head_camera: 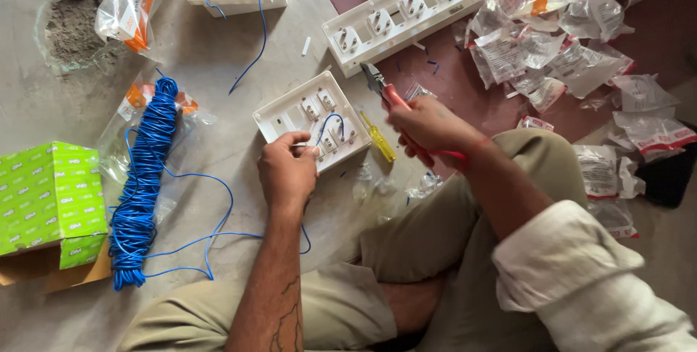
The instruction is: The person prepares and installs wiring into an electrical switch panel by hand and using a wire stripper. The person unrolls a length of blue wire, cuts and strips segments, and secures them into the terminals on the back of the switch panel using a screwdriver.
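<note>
Red handles of the pliers (392,98) are mostly hidden inside the right hand (428,125), which is closed around them; only the steel tip is seen. The left hand (287,170) is bent at the wrist, fingers pinched on the near edge of the white switch plate (290,109). Beyond it, a blue wire coil (141,178) is laid on the floor.

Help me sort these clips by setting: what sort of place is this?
Probably a building site or home workspace for electrical fitting, worked on the bare floor: white switch plates, a blue wire coil, and red-handled pliers in the right hand.
</note>
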